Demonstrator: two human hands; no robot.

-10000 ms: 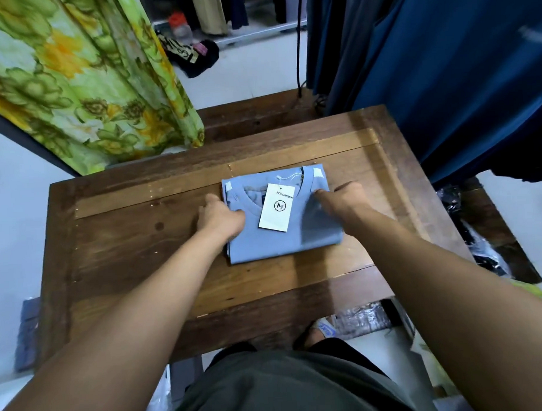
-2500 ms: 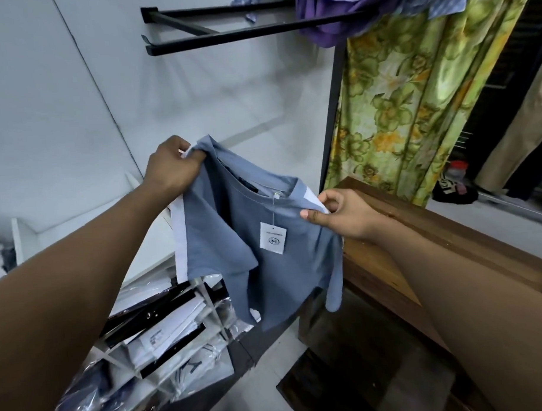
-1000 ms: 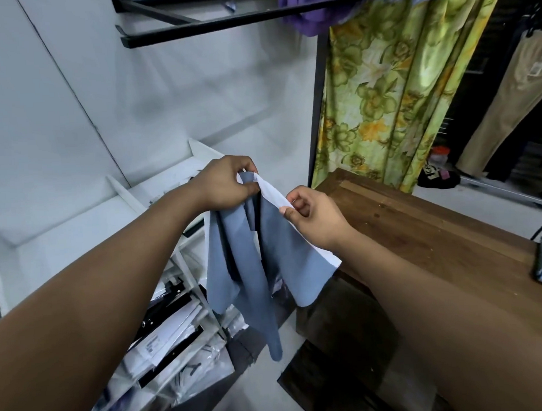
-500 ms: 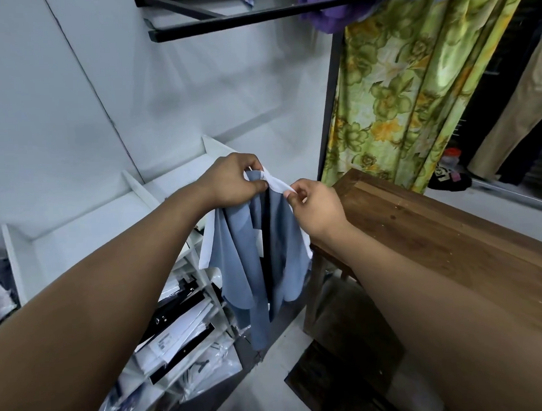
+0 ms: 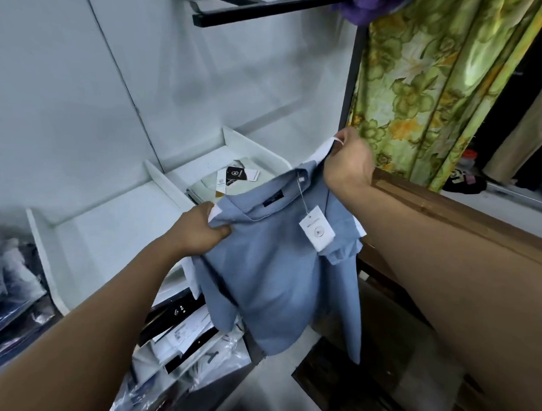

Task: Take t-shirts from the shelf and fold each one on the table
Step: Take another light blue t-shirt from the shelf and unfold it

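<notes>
A white shelf (image 5: 117, 241) with open compartments fills the left of the view, a wooden bench (image 5: 466, 217) runs along the right, and a green floral curtain (image 5: 437, 85) hangs behind it. In the air between shelf and bench a blue-grey t-shirt (image 5: 275, 279) is held spread out by its shoulders, collar uppermost, body and sleeves dangling clear of the floor. The left hand (image 5: 200, 232) is closed in a pinch on the near shoulder seam; the right hand (image 5: 348, 164), raised higher, is closed on the far shoulder, where a white panel shows. A folded pale garment (image 5: 207, 184) with dark tags lies in the shelf compartment behind, and bagged stock (image 5: 188, 340) fills the compartments below. A white swing tag (image 5: 317, 232) hangs on its string from the neckline, over the front.

The step in hand appears to be carrying the shirt across to the bench. It would go best with both shoulders brought level and pulled gently apart so the cloth hangs flat, then with the hem touched down first on the wood and the body drawn out smooth. The loose tag is best tucked inside or laid flat, lest it crease a fold, and the right sleeve, bunched near the bench edge, will want straightening before any fold is made
</notes>
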